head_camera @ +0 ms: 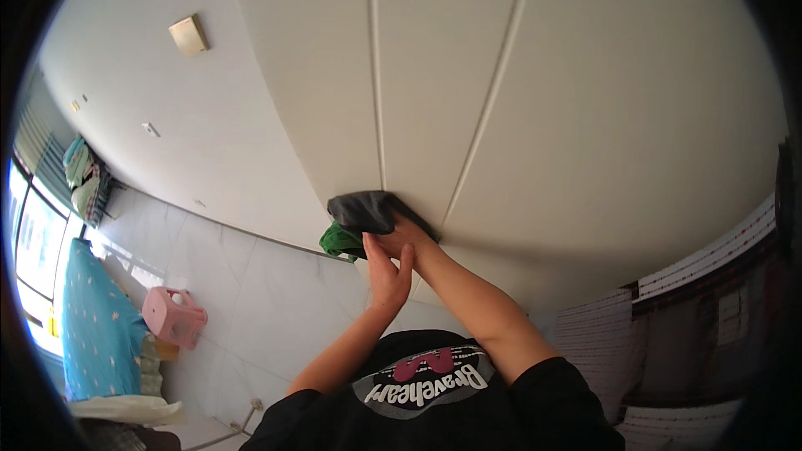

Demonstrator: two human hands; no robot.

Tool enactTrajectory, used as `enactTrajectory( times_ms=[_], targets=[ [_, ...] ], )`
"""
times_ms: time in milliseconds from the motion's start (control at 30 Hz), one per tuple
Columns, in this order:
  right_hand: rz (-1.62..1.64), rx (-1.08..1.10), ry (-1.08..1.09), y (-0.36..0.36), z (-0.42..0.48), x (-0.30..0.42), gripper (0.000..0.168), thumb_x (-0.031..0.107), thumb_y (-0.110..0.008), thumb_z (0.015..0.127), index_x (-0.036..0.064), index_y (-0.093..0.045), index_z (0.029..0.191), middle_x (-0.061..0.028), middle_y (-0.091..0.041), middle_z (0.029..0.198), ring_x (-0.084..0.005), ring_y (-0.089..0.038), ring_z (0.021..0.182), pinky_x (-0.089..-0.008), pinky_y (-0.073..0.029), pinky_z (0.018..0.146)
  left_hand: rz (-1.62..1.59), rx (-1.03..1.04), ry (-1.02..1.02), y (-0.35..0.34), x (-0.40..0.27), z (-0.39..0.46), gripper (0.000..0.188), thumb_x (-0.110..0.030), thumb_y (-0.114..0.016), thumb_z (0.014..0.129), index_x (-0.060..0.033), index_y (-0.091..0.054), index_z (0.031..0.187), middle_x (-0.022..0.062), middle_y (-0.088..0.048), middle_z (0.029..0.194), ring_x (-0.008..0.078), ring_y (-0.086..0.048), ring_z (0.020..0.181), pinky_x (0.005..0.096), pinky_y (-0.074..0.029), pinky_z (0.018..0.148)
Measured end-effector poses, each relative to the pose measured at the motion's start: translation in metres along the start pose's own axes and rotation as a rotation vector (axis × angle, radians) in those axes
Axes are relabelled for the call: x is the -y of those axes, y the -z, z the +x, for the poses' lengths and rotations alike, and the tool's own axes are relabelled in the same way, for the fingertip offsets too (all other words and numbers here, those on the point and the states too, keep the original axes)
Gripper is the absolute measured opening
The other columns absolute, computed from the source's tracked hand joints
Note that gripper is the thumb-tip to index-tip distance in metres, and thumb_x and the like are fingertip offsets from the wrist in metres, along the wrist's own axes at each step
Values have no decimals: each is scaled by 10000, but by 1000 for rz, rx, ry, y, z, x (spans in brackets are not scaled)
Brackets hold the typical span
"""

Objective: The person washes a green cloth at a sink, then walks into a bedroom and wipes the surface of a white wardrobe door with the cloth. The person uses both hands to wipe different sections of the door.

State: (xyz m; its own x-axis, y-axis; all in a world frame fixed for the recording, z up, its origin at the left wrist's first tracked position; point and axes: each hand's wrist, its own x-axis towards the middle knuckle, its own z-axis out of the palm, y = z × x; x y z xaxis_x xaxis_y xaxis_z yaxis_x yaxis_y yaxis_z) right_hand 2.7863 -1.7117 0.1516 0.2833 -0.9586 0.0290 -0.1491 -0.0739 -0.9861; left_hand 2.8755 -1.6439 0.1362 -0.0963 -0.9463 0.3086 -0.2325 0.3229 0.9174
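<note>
Dark grey cloth covers the fingers of my right hand, close to a pale panelled surface. Whether those fingers grip it is hidden. Crumpled green cloth shows just below the grey one, on its left side. My left hand is raised against the right hand from below. Its thumb lies near the right wrist, apart from its fingers, which reach the lower edge of the grey cloth. I cannot tell whether the left fingertips pinch any fabric.
The panelled surface with two raised strips stands right before me. A white wall with a switch plate adjoins it. On the tiled floor stands a pink plastic stool, beside a blue patterned cover. Folded textiles are piled near the window.
</note>
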Motion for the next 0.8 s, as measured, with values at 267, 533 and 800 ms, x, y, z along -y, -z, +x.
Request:
enactTrajectory(
  times_ms=[267,533,800],
  targets=[
    [-949,-422,310,38,-65,44,304,312,-556,878,148,-648,1117,-65,-658,1148,-305,-612,1036,-379,-494,896,72,141,-356,-16,-32,-19,813,-153,-639,894,85,-124,1478,315,-183,1521,429,-215,1423,455,-179,1162],
    [-1849,-1277,384,119,-149,102,498,592,-542,844,286,-648,1223,-77,-575,1268,-302,-558,1067,-426,-441,934,-93,368,-663,-37,-59,-26,877,-70,-692,816,5,-160,1509,333,-177,1528,480,-210,1419,528,-217,1124],
    [-1673,-1607,471,149,-180,96,559,525,-473,901,108,-621,1242,-188,-485,1374,-394,-484,1083,-491,-356,934,-55,411,-662,-34,-53,-24,813,-6,-631,817,58,-179,1489,340,-203,1521,470,-232,1418,514,-183,1128]
  ],
)
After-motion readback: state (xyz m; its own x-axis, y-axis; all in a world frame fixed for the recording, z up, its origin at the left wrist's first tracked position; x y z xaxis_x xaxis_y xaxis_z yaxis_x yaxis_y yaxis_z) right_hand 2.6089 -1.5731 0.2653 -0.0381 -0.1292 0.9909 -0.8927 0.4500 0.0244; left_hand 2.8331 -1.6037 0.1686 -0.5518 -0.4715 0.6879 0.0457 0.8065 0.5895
